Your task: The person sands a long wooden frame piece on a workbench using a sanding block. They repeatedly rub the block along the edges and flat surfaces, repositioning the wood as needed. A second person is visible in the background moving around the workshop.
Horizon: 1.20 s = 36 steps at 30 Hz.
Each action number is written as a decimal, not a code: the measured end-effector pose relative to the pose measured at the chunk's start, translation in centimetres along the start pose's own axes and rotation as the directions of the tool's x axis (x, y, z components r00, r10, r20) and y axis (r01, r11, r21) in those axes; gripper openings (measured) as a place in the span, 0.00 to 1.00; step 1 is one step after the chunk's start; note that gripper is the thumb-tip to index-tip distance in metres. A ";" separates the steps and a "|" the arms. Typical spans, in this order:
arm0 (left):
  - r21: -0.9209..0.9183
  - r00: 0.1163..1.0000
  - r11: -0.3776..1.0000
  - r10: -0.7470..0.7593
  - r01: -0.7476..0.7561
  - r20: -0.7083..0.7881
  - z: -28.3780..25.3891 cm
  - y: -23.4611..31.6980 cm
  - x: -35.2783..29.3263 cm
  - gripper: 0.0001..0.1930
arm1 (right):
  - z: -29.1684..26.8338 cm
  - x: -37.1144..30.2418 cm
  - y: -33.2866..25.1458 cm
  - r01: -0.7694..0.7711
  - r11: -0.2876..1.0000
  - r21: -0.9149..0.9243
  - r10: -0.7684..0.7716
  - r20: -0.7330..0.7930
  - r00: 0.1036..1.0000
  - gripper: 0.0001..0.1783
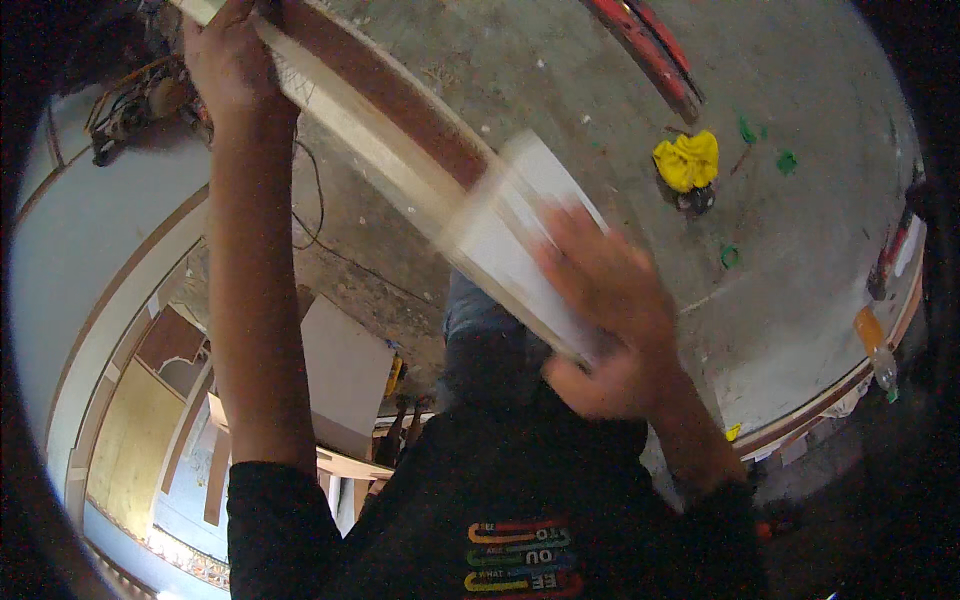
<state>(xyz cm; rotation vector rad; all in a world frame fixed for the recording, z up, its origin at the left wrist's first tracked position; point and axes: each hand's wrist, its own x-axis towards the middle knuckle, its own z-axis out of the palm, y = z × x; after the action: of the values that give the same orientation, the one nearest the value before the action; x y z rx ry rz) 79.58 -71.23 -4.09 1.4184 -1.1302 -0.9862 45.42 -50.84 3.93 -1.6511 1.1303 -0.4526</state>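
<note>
A long wooden piece (375, 165) with pale edges and a brown face slants from the upper left toward my body. At its far end, my left hand (235, 60) is closed around its edge; the fingertips are partly cut off by the picture's rim. A white flat-faced section (520, 235) lies at the near end, blurred; I cannot tell whether it is a separate sheet or part of the wood. Across this white face rests my right hand (610, 310), smeared by motion, its fingers stretched out flat and the thumb apart near the lower edge.
On the grey concrete floor (620, 90) lie a yellow cloth (686, 160), a red elongated object (650, 55) and green scraps (787, 160). A clear bottle with orange contents (875, 345) is at the right. Left are a white panel (345, 370), wooden framing, a cable and cluttered tools (150, 105).
</note>
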 end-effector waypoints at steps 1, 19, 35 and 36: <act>-0.018 0.996 0.999 0.027 -0.026 0.081 -0.3 0.0 -0.2 0.21 | -0.8 -2.6 0.2 -0.046 0.999 0.003 0.046 0.043 0.998 0.49; -0.147 0.989 0.988 -0.068 0.048 -0.131 3.1 0.8 -0.4 0.30 | 0.5 -2.3 1.1 -0.014 0.996 0.092 0.022 -0.089 0.996 0.48; -0.159 0.983 0.987 -0.060 0.032 -0.175 4.0 0.6 0.5 0.45 | 2.8 8.9 0.4 0.135 0.968 0.213 -0.091 -0.206 0.974 0.46; -0.162 0.981 0.986 -0.060 0.030 -0.183 4.0 0.6 0.5 0.46 | 2.4 6.5 0.7 0.161 0.938 0.307 -0.106 -0.187 0.977 0.47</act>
<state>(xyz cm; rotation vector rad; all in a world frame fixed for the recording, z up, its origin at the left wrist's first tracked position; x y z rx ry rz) 75.71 -72.58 -4.02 1.3817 -0.8660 -0.9312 50.02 -55.03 0.90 -1.4258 1.0056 -0.8329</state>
